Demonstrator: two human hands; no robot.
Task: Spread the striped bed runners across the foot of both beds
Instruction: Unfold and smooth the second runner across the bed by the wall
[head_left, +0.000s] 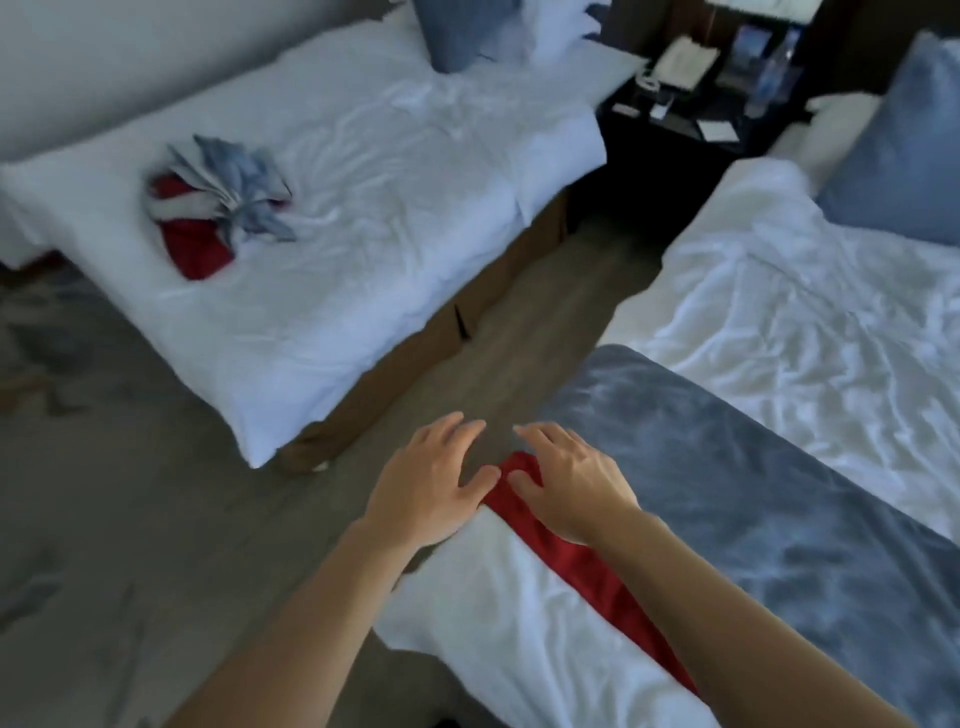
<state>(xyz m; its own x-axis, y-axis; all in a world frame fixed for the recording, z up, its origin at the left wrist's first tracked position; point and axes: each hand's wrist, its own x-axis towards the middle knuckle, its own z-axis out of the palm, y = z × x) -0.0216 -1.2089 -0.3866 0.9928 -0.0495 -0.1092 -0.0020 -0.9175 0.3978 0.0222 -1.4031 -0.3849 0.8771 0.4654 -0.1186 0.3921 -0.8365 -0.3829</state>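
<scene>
Hands both flat, fingers spread, gripping nothing: left hand (431, 478) & right hand (566, 483) press the near runner (779, 499), already laid across this bed's foot. Second runner (218, 202) sits bunched on far bed (415, 218), up-left of my hands. Approx half done, I reckon.

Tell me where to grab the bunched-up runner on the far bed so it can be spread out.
Judging by its pose, grip the bunched runner by the loose grey-blue folds fanning out at its top and right, coming from the aisle side of the far bed. Those folds stick up free, while the red part lies flat and tucked beneath. Both hands are open now, so either could take it.
</scene>
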